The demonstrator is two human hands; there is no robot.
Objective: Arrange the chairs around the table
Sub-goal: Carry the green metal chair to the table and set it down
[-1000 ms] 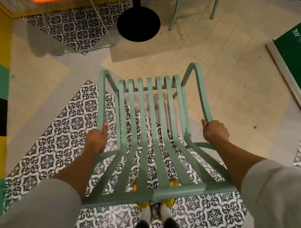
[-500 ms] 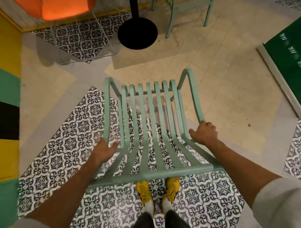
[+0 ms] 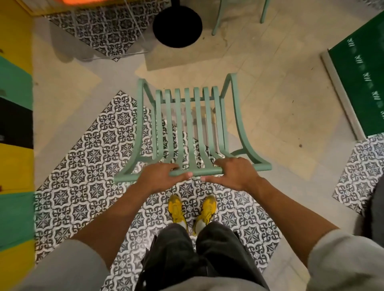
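Chair [image 3: 192, 133]: mint green slatted metal one, standing on the floor right in front of the person, back toward them and seat facing the table.
Left hand [image 3: 160, 179]: on the top rail of the chair back, left of middle, fingers [image 3: 173, 167] curled over the far side, thumb under the near edge. So it's clenched around the rail.
Right hand [image 3: 232, 175]: same rail, right of middle, fingers draped over the top, thumb lying along the near edge. Looks like a looser grip than the left, but I can't really tell how hard it's squeezing from up here.
Why there: both hands near the centre of the rail means a push goes straight forward and the chair won't swing sideways.
Table base [image 3: 177, 27]: black round foot, farther up the floor, well apart from the chair. The worktop itself isn't in shot.
Other chairs: two green legs [image 3: 217, 18] just right of the base, so one looks parked already. Something orange [image 3: 81, 1] on thin legs at top left, probably a seat too.
Feet [image 3: 192, 209]: yellow shoes right behind the chair, squared up to it.
Floor [image 3: 270, 103]: patterned tile under the chair's near half, plain tile ahead.
Where it's at: my guess is this chair needs sliding forward to the table.
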